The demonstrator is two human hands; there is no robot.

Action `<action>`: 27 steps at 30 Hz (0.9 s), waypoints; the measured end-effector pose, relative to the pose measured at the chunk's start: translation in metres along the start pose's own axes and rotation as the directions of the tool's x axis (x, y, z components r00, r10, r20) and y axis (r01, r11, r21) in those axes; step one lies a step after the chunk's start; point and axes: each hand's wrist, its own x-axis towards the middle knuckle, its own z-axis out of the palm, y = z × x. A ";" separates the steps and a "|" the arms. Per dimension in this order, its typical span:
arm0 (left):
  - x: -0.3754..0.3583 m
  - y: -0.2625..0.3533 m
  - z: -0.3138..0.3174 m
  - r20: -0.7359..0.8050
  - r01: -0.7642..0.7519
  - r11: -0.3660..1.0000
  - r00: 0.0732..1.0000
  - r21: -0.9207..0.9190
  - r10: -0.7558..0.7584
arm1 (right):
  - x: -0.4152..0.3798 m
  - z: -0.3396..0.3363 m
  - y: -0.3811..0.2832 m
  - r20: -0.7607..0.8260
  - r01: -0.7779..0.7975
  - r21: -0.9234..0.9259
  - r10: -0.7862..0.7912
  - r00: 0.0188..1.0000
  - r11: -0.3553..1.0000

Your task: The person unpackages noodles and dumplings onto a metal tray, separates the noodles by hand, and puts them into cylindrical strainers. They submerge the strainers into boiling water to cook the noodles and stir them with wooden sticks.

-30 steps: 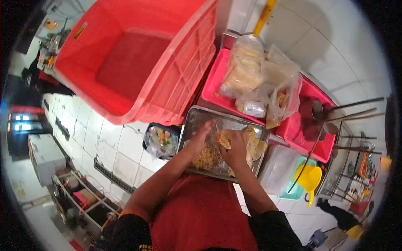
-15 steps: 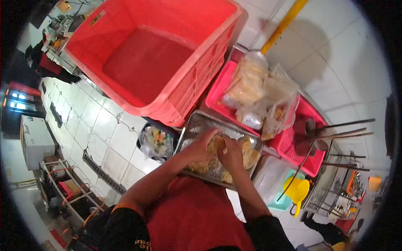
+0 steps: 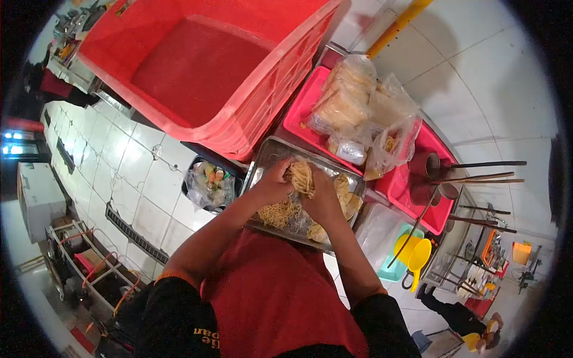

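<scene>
A bundle of yellow noodles is gripped between my two hands, above a metal tray. My left hand closes on the bundle from the left, and my right hand holds its right side. Loose noodles are heaped in the tray just below my left hand. Rounded noodle portions lie along the tray's right side, and another portion sits at its near edge. Parts of my fingertips are hidden behind the bundle.
A large red crate stands beyond the tray. Bagged noodles rest in a pink tray at the back right. Long-handled strainers, a yellow scoop and a bin with a plastic bag are around. Other people are farther off.
My hands have lifted and turned the noodles, which now show as a compact bundle between them. The whole view has shifted slightly, moving the surroundings left and up.
</scene>
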 end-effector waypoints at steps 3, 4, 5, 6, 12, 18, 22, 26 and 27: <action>0.006 -0.006 -0.006 -0.078 0.005 0.999 0.997 0.039 -0.002 | 0.005 0.002 -0.003 0.042 -0.001 0.000 0.001 0.999 1.000; 0.001 -0.009 -0.004 -0.123 0.094 0.993 0.989 0.067 -0.086 | 0.005 -0.003 -0.014 -0.019 0.057 -0.021 -0.057 0.998 0.998; 0.002 -0.014 0.000 -0.119 0.103 0.992 0.988 0.067 -0.094 | 0.009 -0.003 -0.017 -0.096 0.117 -0.052 -0.122 0.988 0.992; 0.003 -0.019 0.007 -0.203 0.014 0.989 0.979 0.149 0.017 | 0.011 0.002 -0.012 0.021 -0.004 -0.105 0.006 1.000 0.994; 0.008 -0.044 -0.002 -0.143 -0.129 0.990 0.980 0.061 0.137 | 0.016 0.011 -0.004 0.005 0.016 -0.031 -0.015 1.000 0.999; -0.005 -0.038 -0.005 -0.075 0.000 0.997 0.997 0.078 0.006 | 0.012 0.003 -0.023 -0.022 0.094 -0.109 -0.097 0.995 0.990; 0.004 -0.053 -0.008 -0.037 -0.052 0.998 0.998 0.030 0.053 | 0.006 0.009 -0.011 0.134 -0.039 -0.181 0.063 0.989 0.983; -0.007 -0.029 0.000 -0.102 -0.027 0.999 0.994 0.039 0.031 | 0.011 0.008 -0.013 0.024 0.044 -0.153 -0.041 0.999 0.987; -0.007 -0.019 0.005 -0.207 -0.084 0.993 0.976 -0.079 0.066 | 0.013 0.010 -0.010 0.142 0.004 -0.192 0.023 0.990 0.981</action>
